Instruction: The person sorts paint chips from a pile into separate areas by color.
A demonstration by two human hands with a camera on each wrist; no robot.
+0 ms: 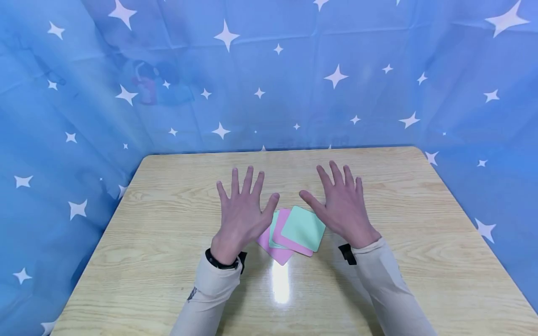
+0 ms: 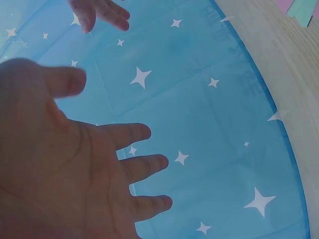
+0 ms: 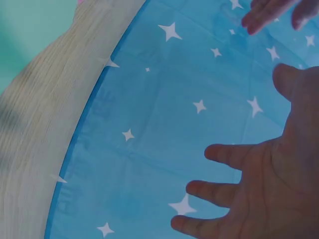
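Observation:
Several square cards lie fanned and overlapping on the table, a green card (image 1: 303, 228) on top and a pink card (image 1: 275, 252) at the bottom left. My left hand (image 1: 241, 217) is held up to the left of them, fingers spread, palm turned away from the head camera. To their right my right hand (image 1: 345, 210) is raised the same way, its thumb pointing inward. Both hands hold nothing. In the left wrist view the left palm (image 2: 75, 169) faces the camera; the right wrist view shows the right palm (image 3: 274, 184) likewise.
The light wood table (image 1: 168, 200) has rounded far corners. Behind it and along the sides hangs a blue cloth (image 1: 290, 70) printed with white stars. A bright light reflection lies on the tabletop just in front of the cards.

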